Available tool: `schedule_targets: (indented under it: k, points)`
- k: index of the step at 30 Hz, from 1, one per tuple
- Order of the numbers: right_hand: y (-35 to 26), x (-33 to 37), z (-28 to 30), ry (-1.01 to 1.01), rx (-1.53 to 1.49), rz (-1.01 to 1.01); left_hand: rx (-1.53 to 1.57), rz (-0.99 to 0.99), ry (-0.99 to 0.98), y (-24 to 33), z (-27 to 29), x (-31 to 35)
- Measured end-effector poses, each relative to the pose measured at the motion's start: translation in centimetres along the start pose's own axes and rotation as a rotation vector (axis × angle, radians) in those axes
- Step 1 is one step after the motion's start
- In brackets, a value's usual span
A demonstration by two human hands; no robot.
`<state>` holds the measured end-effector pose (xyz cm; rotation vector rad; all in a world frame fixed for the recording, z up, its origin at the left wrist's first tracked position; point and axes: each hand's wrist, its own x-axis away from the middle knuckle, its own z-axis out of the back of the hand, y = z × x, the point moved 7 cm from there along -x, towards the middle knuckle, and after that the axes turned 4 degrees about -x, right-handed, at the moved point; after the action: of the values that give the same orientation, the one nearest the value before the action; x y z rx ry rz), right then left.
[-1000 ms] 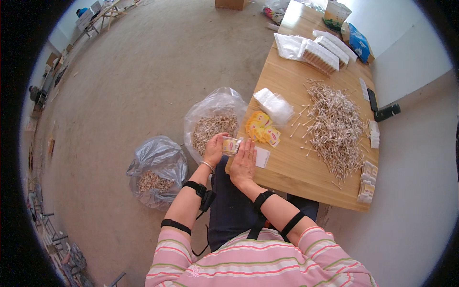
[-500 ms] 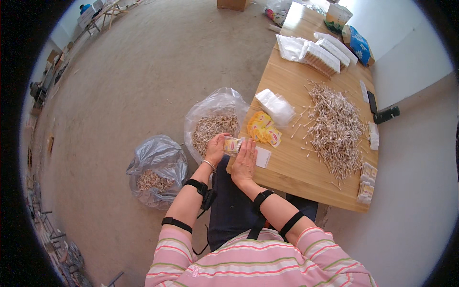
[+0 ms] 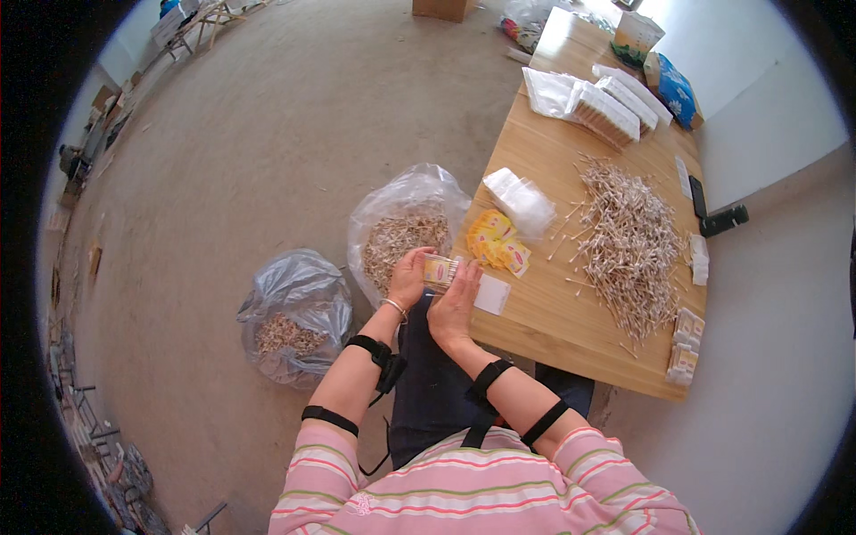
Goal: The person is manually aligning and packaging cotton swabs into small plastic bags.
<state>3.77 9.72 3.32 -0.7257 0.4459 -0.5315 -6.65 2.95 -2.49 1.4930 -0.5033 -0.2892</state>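
Between my two hands is a small clear packet of cotton swabs (image 3: 440, 269) with a yellow and white label card, held just off the table's left edge. My left hand (image 3: 409, 278) grips its left end. At the other end, the fingers and thumb of my right hand (image 3: 453, 308) close on the packet's open-looking side, where swab tips show. Close by on the table lie yellow label cards (image 3: 497, 241), a white card (image 3: 492, 294) and a stack of clear plastic bags (image 3: 520, 202). A large heap of loose cotton swabs (image 3: 629, 245) spreads farther right.
Two plastic bags of swabs stand on the floor, a clear bag (image 3: 366, 209) by the table and a greyish bag (image 3: 299, 276) farther left. Filled packs (image 3: 684, 346) line the table's right edge near a black bottle (image 3: 724, 219). Larger swab packs (image 3: 606, 111) lie at the far end.
My right hand's fingers have gone from lying straight against the packet's end to bending around it. The packet stays in my left hand. The whole view has shifted slightly.
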Motion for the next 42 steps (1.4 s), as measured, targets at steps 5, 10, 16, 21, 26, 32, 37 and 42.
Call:
schedule_targets:
  k: [5, 10, 16, 21, 26, 32, 37, 42]
  points:
    - [-0.7, -0.4, 3.7, 0.107, -0.036, 0.207, -0.046, 0.024, 0.005, 0.0, 0.3, 0.3]
    - [-0.5, 0.3, 4.4, -0.136, 0.056, 0.276, -0.033, 0.035, 0.010, -0.8, 0.4, -0.1]
    - [-0.8, 0.4, 4.6, -0.134, 0.154, 0.344, -0.126, -0.008, 0.020, -1.2, 0.5, -0.4]
    - [0.0, 0.2, 4.8, -0.126, 0.180, 0.298, -0.131, -0.032, 0.039, -1.2, 0.6, -0.4]
    - [0.4, -0.5, 5.3, -0.087, 0.301, 0.312, -0.170, -0.022, 0.047, -0.9, 0.4, -0.2]
    - [0.0, -0.4, 5.2, -0.094, 0.378, 0.396, -0.166, -0.031, 0.076, -1.2, 0.6, -0.4]
    - [-0.7, -0.4, 4.5, -0.148, 0.440, 0.426, -0.198, -0.050, 0.084, -1.1, 0.7, -0.3]
    - [-0.6, -0.6, 3.8, -0.184, 0.407, 0.425, -0.242, -0.102, 0.145, -0.2, 0.6, -0.1]
